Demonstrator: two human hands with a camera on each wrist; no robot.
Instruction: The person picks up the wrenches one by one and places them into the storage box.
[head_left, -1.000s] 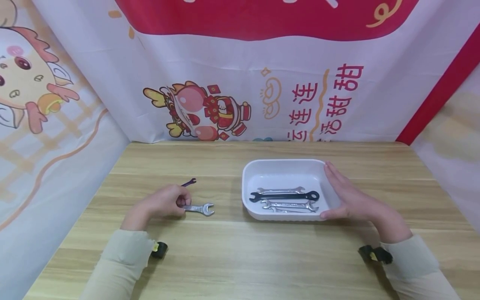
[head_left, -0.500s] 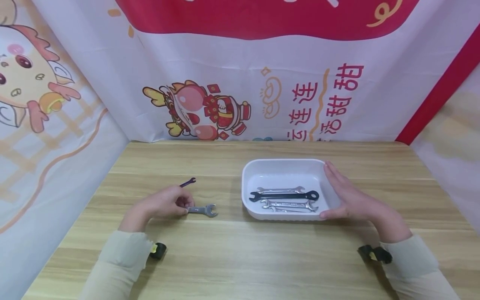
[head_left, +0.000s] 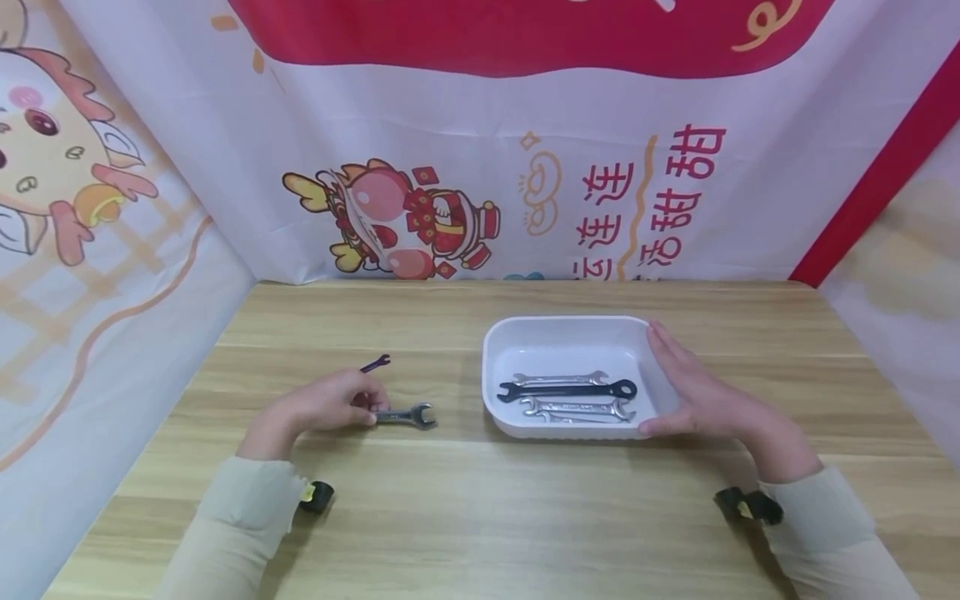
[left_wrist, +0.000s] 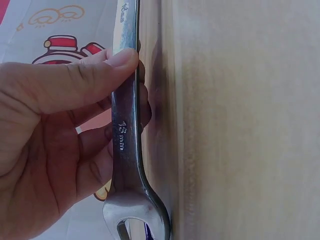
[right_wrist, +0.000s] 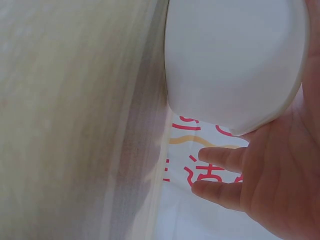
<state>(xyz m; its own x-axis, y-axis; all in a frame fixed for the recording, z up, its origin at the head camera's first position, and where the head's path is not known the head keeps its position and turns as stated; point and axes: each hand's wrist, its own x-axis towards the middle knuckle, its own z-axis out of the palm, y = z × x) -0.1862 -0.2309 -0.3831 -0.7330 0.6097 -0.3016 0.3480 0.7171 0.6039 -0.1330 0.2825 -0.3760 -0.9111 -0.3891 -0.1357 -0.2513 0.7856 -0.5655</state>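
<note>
My left hand (head_left: 333, 402) pinches a silver double open-end wrench (head_left: 408, 416) between thumb and fingers, low over the table, one open end pointing right. In the left wrist view the thumb (left_wrist: 122, 58) presses the flat of the wrench (left_wrist: 126, 131), which has a size in mm stamped on it. Behind this hand lies a small dark purple wrench (head_left: 376, 363), partly hidden. My right hand (head_left: 708, 400) grips the right end of a white plastic bin (head_left: 570, 335), thumb at the front and fingers at the back. In the right wrist view two fingers (right_wrist: 220, 194) stick out beyond the bin (right_wrist: 230, 60).
Inside the bin lie a black wrench (head_left: 566, 391) and several silver wrenches (head_left: 577, 409), roughly side by side. The wood-grain table (head_left: 480, 517) ends at a printed cloth backdrop (head_left: 450, 117), with another cloth (head_left: 97, 275) along the left side.
The left hand has shifted slightly right with the wrench, and the wrench has rolled so that its face looks darker. The right hand and bin stay put.
</note>
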